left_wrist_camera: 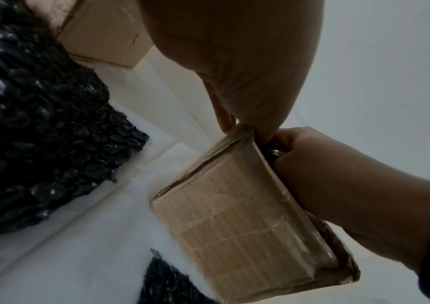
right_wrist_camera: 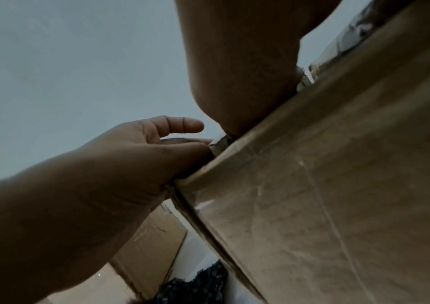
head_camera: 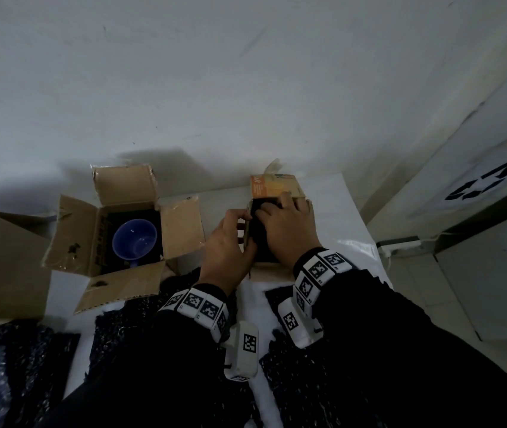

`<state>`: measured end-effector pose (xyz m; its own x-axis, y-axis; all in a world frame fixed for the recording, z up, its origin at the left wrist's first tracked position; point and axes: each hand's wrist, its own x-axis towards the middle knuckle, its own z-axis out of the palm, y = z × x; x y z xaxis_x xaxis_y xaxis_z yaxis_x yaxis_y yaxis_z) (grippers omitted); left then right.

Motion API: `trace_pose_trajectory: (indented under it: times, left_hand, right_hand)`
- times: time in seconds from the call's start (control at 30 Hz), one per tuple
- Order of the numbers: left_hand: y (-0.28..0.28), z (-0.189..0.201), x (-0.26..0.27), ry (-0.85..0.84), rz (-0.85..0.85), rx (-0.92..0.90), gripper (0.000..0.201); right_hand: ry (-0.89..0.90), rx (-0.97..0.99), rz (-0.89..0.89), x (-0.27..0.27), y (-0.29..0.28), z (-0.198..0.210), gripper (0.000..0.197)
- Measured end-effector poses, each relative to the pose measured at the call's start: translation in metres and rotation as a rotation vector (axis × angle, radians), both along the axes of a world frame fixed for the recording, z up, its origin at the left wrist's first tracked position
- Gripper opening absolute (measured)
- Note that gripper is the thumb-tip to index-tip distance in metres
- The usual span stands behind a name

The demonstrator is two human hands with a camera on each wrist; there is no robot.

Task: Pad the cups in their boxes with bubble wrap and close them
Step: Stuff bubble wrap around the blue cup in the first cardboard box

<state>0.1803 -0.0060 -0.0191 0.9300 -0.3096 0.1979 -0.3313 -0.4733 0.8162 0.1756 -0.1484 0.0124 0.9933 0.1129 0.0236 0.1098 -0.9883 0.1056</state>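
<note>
A small cardboard box [head_camera: 276, 185] with an orange far flap stands on the white table [head_camera: 351, 211] at the back right. My left hand [head_camera: 246, 216] pinches its left wall near the top corner [left_wrist_camera: 240, 128]. My right hand [head_camera: 276, 205] reaches into the opening, fingers curled down on black bubble wrap [left_wrist_camera: 271, 152] inside; any cup there is hidden. To the left, a bigger brown box [head_camera: 181, 223] stands with all flaps open. A blue cup [head_camera: 134, 239] sits in it, mouth up, with dark lining around it.
Loose sheets of black bubble wrap [head_camera: 128, 329] lie along the table's near side, under my forearms. A large open carton [head_camera: 5, 264] stands at the far left. The wall is close behind the boxes. A white bin with a recycling mark [head_camera: 487, 186] stands beyond the table's right edge.
</note>
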Motion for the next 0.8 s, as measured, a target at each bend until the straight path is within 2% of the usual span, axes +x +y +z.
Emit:
trace_pose_trajectory:
  times: [0.17, 0.23, 0.33, 0.4, 0.47, 0.53, 0.6, 0.67, 0.73, 0.8]
  left_hand:
    - [-0.002, -0.008, -0.003, -0.013, -0.051, 0.054, 0.037]
    - [-0.004, -0.010, -0.003, -0.054, -0.035, 0.050, 0.033]
    - [-0.007, -0.012, -0.004, -0.093, -0.017, 0.049, 0.029]
    - [-0.007, -0.011, -0.006, -0.097, -0.019, 0.036, 0.030]
    - [-0.007, -0.010, -0.006, -0.093, -0.029, 0.036, 0.032]
    - [-0.007, -0.008, -0.006, -0.083, -0.032, 0.076, 0.034]
    - [-0.008, -0.005, -0.007, -0.059, -0.007, 0.150, 0.037]
    - [-0.011, -0.002, -0.012, -0.014, 0.043, 0.185, 0.039]
    - [-0.014, 0.000, -0.017, 0.013, 0.078, 0.186, 0.039]
    - [-0.015, 0.001, -0.020, 0.030, 0.086, 0.176, 0.039]
  right_hand:
    - [0.196, -0.067, 0.014, -0.005, 0.006, -0.015, 0.034]
    - [0.190, 0.056, 0.033, -0.002, 0.001, -0.013, 0.031]
    - [0.110, 0.343, -0.010, 0.002, -0.013, 0.000, 0.024]
    - [0.072, 0.336, -0.048, -0.001, -0.020, 0.005, 0.023]
    - [0.164, 0.289, -0.070, -0.005, -0.023, 0.004, 0.024]
    - [0.254, 0.346, -0.081, -0.007, -0.027, 0.004, 0.033]
    - [0.197, 0.419, -0.092, -0.008, -0.037, 0.009, 0.039]
    - [0.074, 0.291, -0.099, -0.011, -0.046, 0.017, 0.029]
    - [0.108, 0.025, -0.084, -0.017, -0.048, 0.026, 0.022]
    - [0.154, -0.086, -0.115, -0.020, -0.044, 0.027, 0.012]
